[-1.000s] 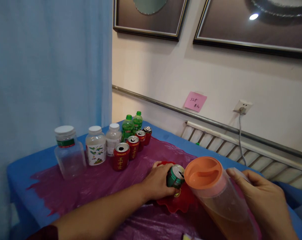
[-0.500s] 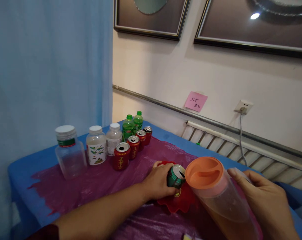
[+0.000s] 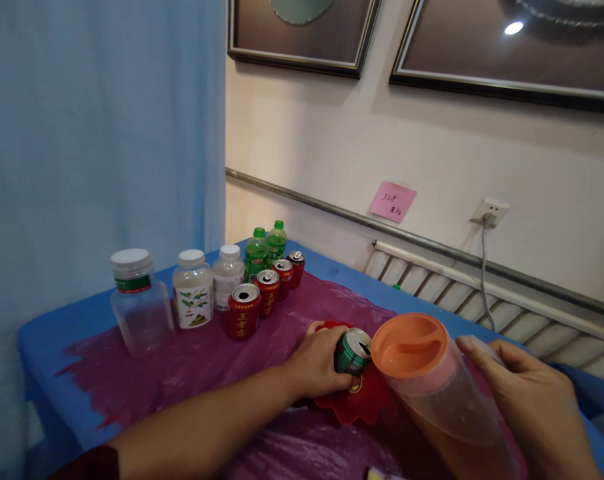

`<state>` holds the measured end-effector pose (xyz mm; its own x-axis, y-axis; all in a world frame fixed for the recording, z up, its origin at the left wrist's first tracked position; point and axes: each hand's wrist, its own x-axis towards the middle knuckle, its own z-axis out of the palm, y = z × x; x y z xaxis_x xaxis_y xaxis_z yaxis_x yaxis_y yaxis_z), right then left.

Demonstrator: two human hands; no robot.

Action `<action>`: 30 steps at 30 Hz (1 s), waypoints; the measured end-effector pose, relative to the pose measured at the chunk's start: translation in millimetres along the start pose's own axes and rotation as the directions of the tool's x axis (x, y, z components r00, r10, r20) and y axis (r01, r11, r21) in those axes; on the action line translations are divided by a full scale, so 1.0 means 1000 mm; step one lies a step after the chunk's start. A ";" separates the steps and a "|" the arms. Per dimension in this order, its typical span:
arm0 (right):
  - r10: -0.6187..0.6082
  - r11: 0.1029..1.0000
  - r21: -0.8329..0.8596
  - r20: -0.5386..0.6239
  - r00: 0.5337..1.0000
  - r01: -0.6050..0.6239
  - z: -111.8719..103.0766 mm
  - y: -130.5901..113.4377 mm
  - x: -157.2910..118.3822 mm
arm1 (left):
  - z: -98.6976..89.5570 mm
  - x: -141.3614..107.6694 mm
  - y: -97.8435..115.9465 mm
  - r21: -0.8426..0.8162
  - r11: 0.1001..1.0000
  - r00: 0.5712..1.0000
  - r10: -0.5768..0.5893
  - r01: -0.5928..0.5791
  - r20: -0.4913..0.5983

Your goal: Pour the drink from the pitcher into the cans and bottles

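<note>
My left hand (image 3: pixel 319 363) is wrapped round a green drink can (image 3: pixel 352 353), its opened top tipped to the right. Beneath the can lies a red mat with a wavy edge (image 3: pixel 349 407). My right hand (image 3: pixel 537 393) grips a clear plastic pitcher (image 3: pixel 447 413) at its right side, where the handle is mostly covered by the fingers. The pitcher leans left, and brownish liquid shows in its lower part. Its orange lid (image 3: pixel 409 347) is beside the can's top; whether they touch, I cannot tell. No stream of liquid is visible between them.
Several red cans (image 3: pixel 243 312) stand in a row on purple plastic sheeting (image 3: pixel 192 380) over a blue table (image 3: pixel 47 333). Behind them are green bottles (image 3: pixel 257 255) and clear white-lidded jars (image 3: pixel 193 290). A blue curtain (image 3: pixel 102 133) hangs left; a radiator (image 3: pixel 432 280) lines the wall.
Hardly anything differs: the view has shifted very slightly. Both hands, the can and the tilted pitcher keep the same places relative to each other.
</note>
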<state>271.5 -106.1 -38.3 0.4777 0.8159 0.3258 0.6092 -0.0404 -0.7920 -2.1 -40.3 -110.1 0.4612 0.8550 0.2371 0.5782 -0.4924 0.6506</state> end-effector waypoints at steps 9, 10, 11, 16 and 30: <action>0.050 0.999 -0.022 0.013 0.999 -0.050 0.000 0.003 0.001 | 0.000 0.000 0.000 0.022 1.000 1.000 0.008 -0.008 0.008; 0.067 0.998 -0.023 0.016 0.998 -0.066 0.000 0.003 0.001 | 0.000 0.000 0.000 0.020 1.000 1.000 0.009 -0.009 0.007; 0.086 0.996 -0.026 0.017 0.996 -0.085 0.001 0.003 0.001 | 0.000 0.000 0.000 0.019 1.000 1.000 0.010 -0.010 0.006; 0.099 0.995 -0.019 0.013 0.995 -0.098 0.001 0.003 0.001 | 0.001 0.000 0.000 0.015 1.000 1.000 0.002 -0.002 0.003; 0.033 0.999 -0.004 0.005 0.999 -0.033 0.002 0.005 0.000 | -0.001 0.000 0.002 0.031 0.999 1.000 0.012 -0.012 0.010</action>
<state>273.1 -105.7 -42.9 0.4948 0.8168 0.2967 0.5953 -0.0698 -0.8005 -1.7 -41.1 -108.4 0.4744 0.8476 0.2377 0.5934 -0.5073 0.6249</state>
